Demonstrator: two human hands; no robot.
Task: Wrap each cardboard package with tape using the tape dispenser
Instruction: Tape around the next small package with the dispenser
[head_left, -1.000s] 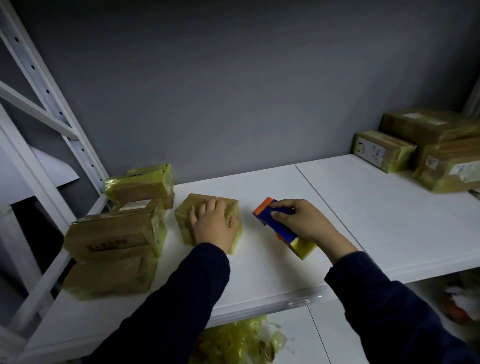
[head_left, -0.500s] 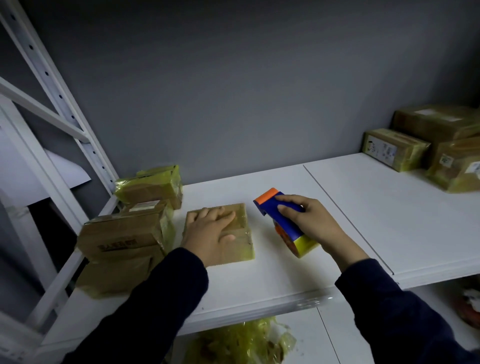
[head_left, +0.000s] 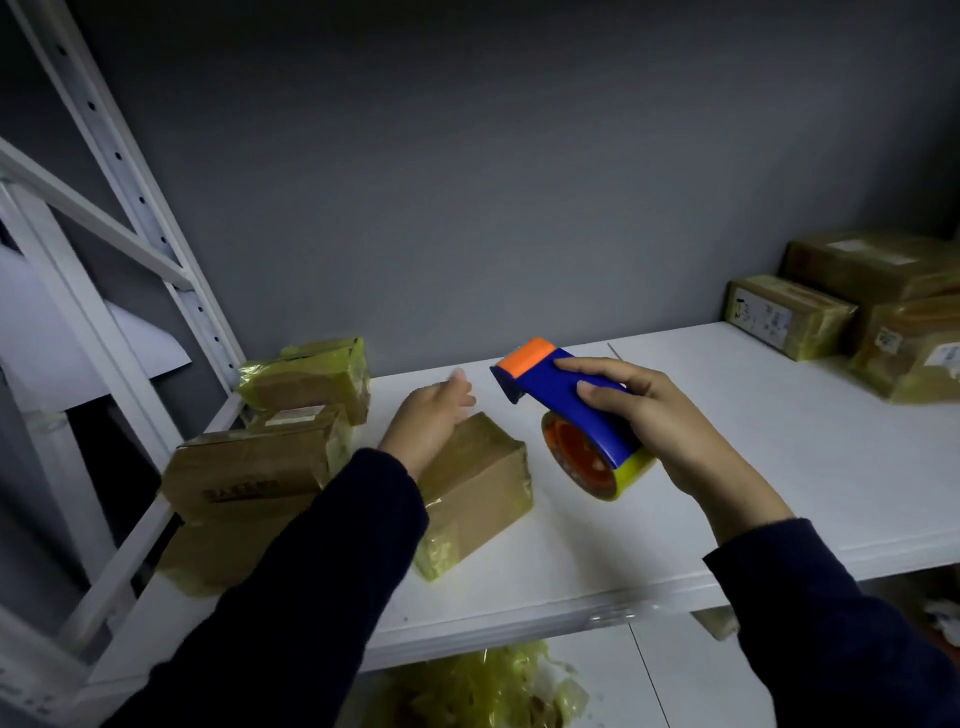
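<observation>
A small cardboard package (head_left: 475, 488) partly wrapped in yellowish tape lies at an angle on the white shelf (head_left: 810, 467). My left hand (head_left: 431, 421) rests on its far left end with the fingers stretched out; motion blurs them. My right hand (head_left: 654, 421) grips the blue tape dispenser (head_left: 569, 400) with its orange tip, held just above the shelf to the right of the package. A roll of yellow tape (head_left: 597, 462) hangs under the dispenser.
Three taped packages (head_left: 254, 467) are piled at the shelf's left end beside the white rack upright (head_left: 156, 249). More packages (head_left: 872, 312) sit at the far right. Crumpled yellow tape (head_left: 483, 691) lies on the lower shelf.
The package has turned from lying flat and square to an angled position. My left hand slid to its far end. My right hand lifted the dispenser off the shelf.
</observation>
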